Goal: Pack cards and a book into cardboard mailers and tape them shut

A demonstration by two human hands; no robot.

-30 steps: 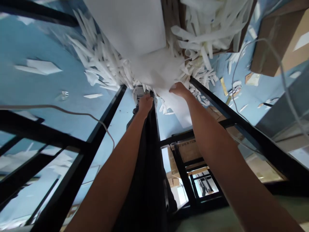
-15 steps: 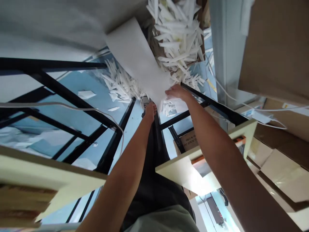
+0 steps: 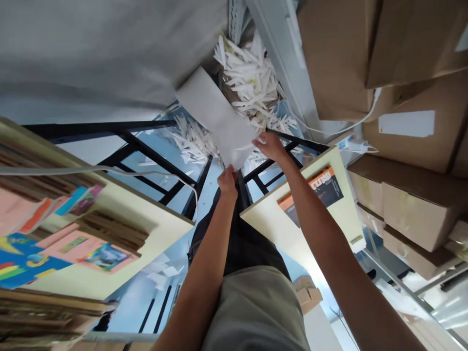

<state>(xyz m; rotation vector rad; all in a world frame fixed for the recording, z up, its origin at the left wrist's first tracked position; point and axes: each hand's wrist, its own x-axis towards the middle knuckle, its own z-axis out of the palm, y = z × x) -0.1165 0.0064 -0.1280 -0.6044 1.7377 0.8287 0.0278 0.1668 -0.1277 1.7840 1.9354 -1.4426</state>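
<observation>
head view: white sheet (image 3: 219, 114) past facing corners of left desk (image 3: 161, 234) and right desk (image 3: 270, 219), white strips (image 3: 252, 78) heaped beyond. left hand (image 3: 227, 180) pinches sheet's near tip; right hand (image 3: 269, 146) pinches right edge. likely light, floppy, creases easily; best gripped at edges, near corners.
</observation>
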